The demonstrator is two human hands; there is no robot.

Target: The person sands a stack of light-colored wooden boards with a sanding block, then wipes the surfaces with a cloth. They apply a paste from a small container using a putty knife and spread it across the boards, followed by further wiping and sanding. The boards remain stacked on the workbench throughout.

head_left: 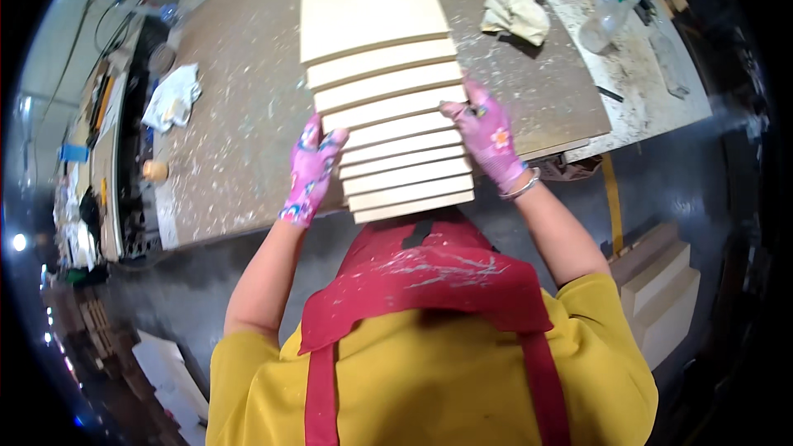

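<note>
A fanned stack of pale flat boards lies lengthwise on the worktable, each front edge stepped out from the one above. Its near end reaches past the table's front edge, close to my apron. In a pink flowered glove, my left hand grips the left side of the stepped edges, thumb on top. On the opposite side my right hand, gloved alike, holds the stack a little farther up, its thumb over a board edge. The undersides of the boards and some fingertips are hidden.
The brown worktable is spotted with white. A white rag and a small tan cup-like object lie left. Crumpled cream paper sits back right, near a clear bottle. More boards stand low at the right.
</note>
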